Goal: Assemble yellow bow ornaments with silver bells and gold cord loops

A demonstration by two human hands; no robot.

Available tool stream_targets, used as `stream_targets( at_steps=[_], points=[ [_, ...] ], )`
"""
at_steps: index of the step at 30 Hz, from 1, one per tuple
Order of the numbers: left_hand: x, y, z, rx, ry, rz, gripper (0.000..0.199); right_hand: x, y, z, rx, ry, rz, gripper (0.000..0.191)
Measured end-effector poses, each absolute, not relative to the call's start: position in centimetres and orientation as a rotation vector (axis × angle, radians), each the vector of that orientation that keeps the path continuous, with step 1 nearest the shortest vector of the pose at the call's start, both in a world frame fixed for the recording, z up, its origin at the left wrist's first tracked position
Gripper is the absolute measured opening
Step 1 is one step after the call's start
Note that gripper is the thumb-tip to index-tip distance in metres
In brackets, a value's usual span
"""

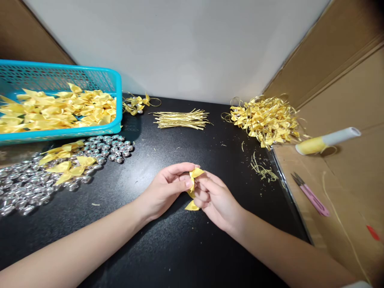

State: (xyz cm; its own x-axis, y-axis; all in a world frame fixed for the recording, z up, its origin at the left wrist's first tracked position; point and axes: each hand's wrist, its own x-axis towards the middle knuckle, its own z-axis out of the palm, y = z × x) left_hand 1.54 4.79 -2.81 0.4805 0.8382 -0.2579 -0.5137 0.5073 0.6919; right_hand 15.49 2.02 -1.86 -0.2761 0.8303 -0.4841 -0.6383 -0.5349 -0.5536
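Observation:
A yellow ribbon piece point(196, 173) is pinched between my two hands above the middle of the black table point(156, 244). My left hand point(168, 186) holds its upper part between thumb and fingers. Against its right side, my right hand point(217, 196) is closed with curled fingers. The ribbon's lower yellow tip point(192, 206) sticks out below my fingers, and its middle is partly hidden by them. Beyond my hands lies a bundle of gold twist ties point(181, 119).
At the left, a blue basket point(119, 100) holds yellow bows, with silver beads point(27, 184) and several loose bows point(70, 172) in front. Finished-looking yellow flowers point(267, 120) are heaped at the back right. Pink-handled snips point(313, 198) and a tube point(330, 140) lie on cardboard at right.

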Motion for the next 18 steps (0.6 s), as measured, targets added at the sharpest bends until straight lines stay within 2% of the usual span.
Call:
stream_targets(
  at_steps=[18],
  points=[
    [1.52, 4.80, -2.88, 0.580, 0.633, 0.883, 0.024, 15.42, 1.98, -1.91, -0.944, -0.295, 1.914, 0.038]
  ],
)
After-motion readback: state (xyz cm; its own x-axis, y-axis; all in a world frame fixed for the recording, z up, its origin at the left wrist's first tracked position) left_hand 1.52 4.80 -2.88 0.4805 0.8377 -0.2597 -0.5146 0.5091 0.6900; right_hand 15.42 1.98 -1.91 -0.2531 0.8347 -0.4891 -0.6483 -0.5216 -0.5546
